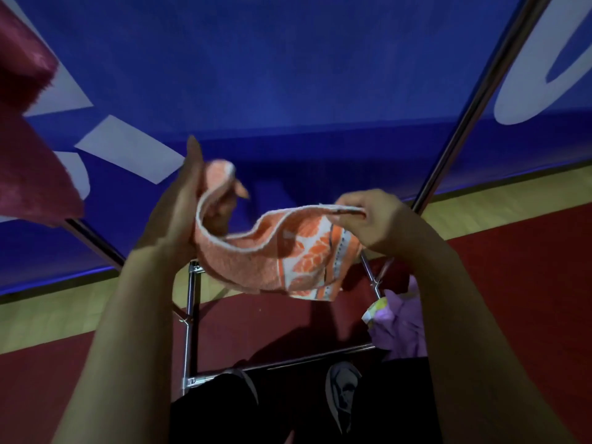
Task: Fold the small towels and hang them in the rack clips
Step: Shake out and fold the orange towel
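An orange and white patterned small towel hangs slack between my two hands at the middle of the view. My left hand grips its left end, with the cloth curling over the fingers. On the right, my right hand pinches the towel's white-edged corner. A maroon towel hangs at the upper left of the view. The metal rack frame stands below my hands. No clip shows clearly.
A long metal pole runs diagonally at the upper right in front of a blue banner with white lettering. A purple cloth hangs on the rack's right side. Red and yellow floor lies below. Dark clothing fills the bottom centre.
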Motion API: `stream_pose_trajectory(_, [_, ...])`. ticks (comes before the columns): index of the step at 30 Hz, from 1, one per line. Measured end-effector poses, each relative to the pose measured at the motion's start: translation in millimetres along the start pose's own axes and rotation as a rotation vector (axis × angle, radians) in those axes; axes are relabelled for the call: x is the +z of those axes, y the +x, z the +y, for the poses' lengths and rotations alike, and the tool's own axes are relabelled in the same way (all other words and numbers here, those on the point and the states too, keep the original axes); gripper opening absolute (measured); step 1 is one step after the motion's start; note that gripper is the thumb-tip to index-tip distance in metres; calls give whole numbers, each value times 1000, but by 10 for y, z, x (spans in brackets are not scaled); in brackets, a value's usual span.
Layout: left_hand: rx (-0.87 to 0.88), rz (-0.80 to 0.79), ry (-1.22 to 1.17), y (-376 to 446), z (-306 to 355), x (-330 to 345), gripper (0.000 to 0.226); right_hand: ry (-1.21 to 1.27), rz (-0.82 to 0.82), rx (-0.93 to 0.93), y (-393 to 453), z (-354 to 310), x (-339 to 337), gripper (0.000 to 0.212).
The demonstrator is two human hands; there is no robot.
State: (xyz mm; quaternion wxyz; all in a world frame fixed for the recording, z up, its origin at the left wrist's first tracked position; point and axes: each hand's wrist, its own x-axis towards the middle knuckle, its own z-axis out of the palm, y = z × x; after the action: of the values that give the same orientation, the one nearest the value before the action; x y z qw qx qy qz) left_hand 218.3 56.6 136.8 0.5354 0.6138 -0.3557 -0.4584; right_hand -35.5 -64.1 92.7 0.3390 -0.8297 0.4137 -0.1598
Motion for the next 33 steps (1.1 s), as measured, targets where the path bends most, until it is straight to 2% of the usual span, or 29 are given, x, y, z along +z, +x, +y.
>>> stream_pose_trajectory(2, [-36, -41, 330, -42, 7, 113, 86, 95, 49, -77, 5, -172, -18, 6])
stream_pose_trajectory(3, [-29, -25, 451, -55, -2, 187, 82, 139, 65, -106, 10, -260, -7, 5])
stream_pose_trajectory(5, [8, -50, 522, -80, -27, 344, 67, 236, 90, -129, 15, -412, 46, 5])
stream_pose_trajectory(8, [11, -159, 521, -112, -22, 507, 58, 327, 140, -141, 3, -564, 98, 14])
stream_pose_trajectory(12, [26, -156, 425, -70, -46, 479, 66, 431, 179, -115, -27, -628, 61, 17])
stream_pose_trajectory(14, [74, -130, 373, -55, -78, 463, 50, 459, 180, -123, -31, -629, 56, 18])
stream_pose_trajectory(16, [96, -131, 344, -34, -104, 449, 38, 412, 207, -176, -26, -635, 71, 15])
stream_pose_trajectory(19, [53, -209, 277, -21, -101, 454, 38, 320, 263, -254, -22, -656, 92, 8])
stream_pose_trajectory(21, [-1, -286, 203, -29, -91, 458, 42, 316, 268, -245, -31, -668, 103, 10])
stream_pose_trajectory(27, [-87, -428, 24, -25, -98, 454, 35, 303, 273, -222, -16, -657, 135, 17])
stream_pose_trajectory(29, [-75, -403, 91, -17, -108, 453, 36, 329, 267, -208, -17, -654, 127, 20])
stream_pose_trajectory(33, [114, -222, 309, 32, -178, 427, 30, 340, 255, -183, -8, -618, 90, 21])
